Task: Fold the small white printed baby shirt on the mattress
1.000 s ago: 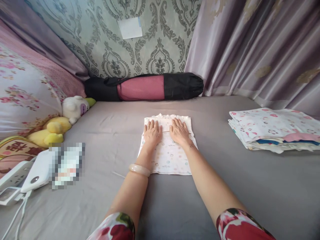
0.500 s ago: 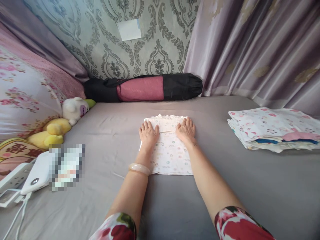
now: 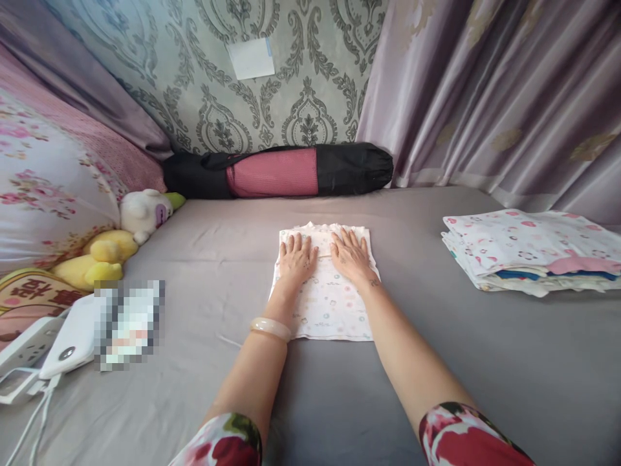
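Note:
A white cloth garment [image 3: 330, 307] with a small pale print lies flat on the grey bedsheet [image 3: 204, 272] in front of me. Its far end is folded over toward me in a band. My left hand [image 3: 297, 257] rests palm down on the left part of that band, fingers stretched out. On the right part, my right hand [image 3: 350, 254] also lies flat with its fingers spread. Both hands press on the cloth without gripping it, and they cover some of the fold's edge.
Folded printed cloths [image 3: 528, 246] are stacked at the right. A black and pink rolled bag [image 3: 276, 171] lies along the wall. At the left are plush toys [image 3: 143, 213], a white power bank [image 3: 77, 336], a power strip [image 3: 29, 346] and cables [image 3: 41, 421].
Both hands have moved inward from the side edges of the folded band onto its surface. The garment stays in place.

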Demonstrator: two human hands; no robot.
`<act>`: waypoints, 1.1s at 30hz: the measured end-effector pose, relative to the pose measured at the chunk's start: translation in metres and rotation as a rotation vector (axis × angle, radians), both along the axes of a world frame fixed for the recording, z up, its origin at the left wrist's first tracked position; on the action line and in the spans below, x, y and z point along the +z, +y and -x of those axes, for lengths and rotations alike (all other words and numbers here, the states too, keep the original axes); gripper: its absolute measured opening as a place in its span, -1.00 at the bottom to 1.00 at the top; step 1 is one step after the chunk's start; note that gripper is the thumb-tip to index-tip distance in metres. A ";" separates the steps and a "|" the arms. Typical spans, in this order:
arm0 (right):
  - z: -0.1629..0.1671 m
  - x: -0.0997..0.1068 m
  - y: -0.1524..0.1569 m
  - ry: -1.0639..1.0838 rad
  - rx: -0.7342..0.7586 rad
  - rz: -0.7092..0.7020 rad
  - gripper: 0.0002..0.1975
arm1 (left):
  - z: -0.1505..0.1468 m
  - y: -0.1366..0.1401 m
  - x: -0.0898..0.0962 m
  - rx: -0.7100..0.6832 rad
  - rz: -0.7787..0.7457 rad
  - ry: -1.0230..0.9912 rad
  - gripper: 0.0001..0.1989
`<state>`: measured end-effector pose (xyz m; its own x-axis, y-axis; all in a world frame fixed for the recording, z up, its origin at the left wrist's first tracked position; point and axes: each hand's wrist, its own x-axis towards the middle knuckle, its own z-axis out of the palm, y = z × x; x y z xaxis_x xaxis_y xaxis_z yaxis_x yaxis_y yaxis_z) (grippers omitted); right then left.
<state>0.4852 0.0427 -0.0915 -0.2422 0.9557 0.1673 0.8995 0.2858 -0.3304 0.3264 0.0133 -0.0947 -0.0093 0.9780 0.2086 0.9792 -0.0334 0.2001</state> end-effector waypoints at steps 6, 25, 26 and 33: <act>0.000 0.001 0.000 -0.097 -0.026 -0.010 -0.50 | 0.001 0.000 0.004 0.017 0.038 0.043 -0.42; -0.027 0.014 -0.087 -0.229 0.397 0.086 -0.42 | 0.028 -0.094 0.017 -0.500 0.222 0.135 -0.35; -0.026 0.014 -0.093 -0.234 0.424 0.088 -0.41 | 0.028 -0.099 0.017 -0.519 0.233 0.121 -0.33; -0.025 0.028 -0.131 -0.221 0.556 0.148 -0.34 | 0.030 -0.133 0.029 -0.632 0.254 -0.009 -0.31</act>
<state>0.5105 -0.0886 -0.0632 -0.7250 0.6853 -0.0686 0.6804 0.6972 -0.2258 0.2965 -0.1194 -0.0660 0.5793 0.8147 -0.0258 0.7854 -0.5494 0.2851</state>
